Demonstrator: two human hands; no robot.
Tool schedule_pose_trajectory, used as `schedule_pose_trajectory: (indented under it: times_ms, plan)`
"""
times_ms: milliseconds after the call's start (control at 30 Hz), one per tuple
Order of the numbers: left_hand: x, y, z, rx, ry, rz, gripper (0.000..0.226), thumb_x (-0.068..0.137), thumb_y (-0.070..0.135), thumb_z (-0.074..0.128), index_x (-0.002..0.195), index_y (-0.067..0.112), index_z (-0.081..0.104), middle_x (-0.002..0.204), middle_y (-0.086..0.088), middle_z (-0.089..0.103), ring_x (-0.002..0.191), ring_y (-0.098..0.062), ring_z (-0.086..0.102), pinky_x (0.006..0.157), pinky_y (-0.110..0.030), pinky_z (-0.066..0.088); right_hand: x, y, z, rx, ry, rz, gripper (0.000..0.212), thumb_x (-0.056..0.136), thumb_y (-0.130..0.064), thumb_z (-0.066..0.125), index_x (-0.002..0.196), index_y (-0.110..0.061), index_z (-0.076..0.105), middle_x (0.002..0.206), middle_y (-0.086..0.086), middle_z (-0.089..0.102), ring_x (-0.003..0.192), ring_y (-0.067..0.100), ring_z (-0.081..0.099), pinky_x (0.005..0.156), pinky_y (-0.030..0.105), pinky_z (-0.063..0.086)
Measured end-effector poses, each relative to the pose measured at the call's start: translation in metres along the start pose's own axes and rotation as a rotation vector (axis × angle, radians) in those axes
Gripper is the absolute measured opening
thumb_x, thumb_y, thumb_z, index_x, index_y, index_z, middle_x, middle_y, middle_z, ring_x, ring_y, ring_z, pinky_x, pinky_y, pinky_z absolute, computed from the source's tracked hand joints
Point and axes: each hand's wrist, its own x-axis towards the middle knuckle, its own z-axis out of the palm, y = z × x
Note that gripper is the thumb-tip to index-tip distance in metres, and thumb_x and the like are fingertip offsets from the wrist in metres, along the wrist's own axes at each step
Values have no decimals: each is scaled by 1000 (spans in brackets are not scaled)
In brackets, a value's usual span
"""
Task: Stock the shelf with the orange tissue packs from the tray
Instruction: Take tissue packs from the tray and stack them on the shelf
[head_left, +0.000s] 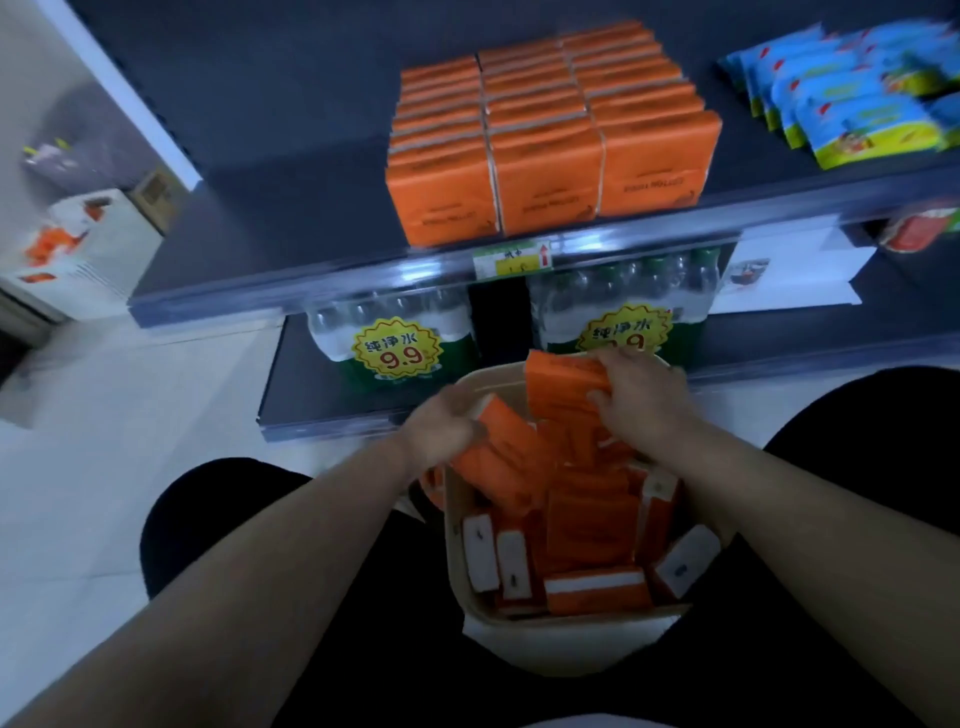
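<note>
Dim shop aisle, pale floor (104, 467). Heaped in tray (561, 644): orange tissue packs (592, 519). Left hand (441, 431) curled round one at tray's left rim, right hand (644, 400) gripping another above far rim. Beyond tray: shelf (311, 156) with stacked packs (550, 140), bottled water (397, 345) labelled "纯净水 9.9".

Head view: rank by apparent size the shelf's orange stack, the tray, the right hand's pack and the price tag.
1. The orange stack and tray: alike, and the tray is nearer, so unranked.
2. Then the pack in the right hand.
3. Smallest: the price tag.

water-pack sticker (397, 347): 纯净水 9.9 (shelf tag (511, 260) blurred)
</note>
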Motion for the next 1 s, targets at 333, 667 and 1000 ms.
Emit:
schedule_pose_trajectory:
  times_ms: [333,667,1000]
  plan:
    - [-23,27,-141,-528,601,293,35,79,-10,54,95,21,48,88,-1,54,75,-16,53,57,-26,44,40,-68,-74,141,343,-157,39,89,-21,57,127,-20,49,123,9,54,115,31,44,93,47,37]
    - [72,79,-257,-553,747,280,31,79,-6,48,82,25,42,85,-1,52,82,-24,55,57,-30,48,132,-131,-130,252,345,-303,46,80,-29,49,125,-20,51,122,4,57,112,25,47,92,37,35]
    - [99,46,-291,-413,774,312,30,83,3,49,85,31,40,87,3,54,89,-25,59,76,-47,54,169,-164,-140,183,387,-251,42,89,-24,53,131,-20,48,127,8,53,119,30,43,99,38,35]
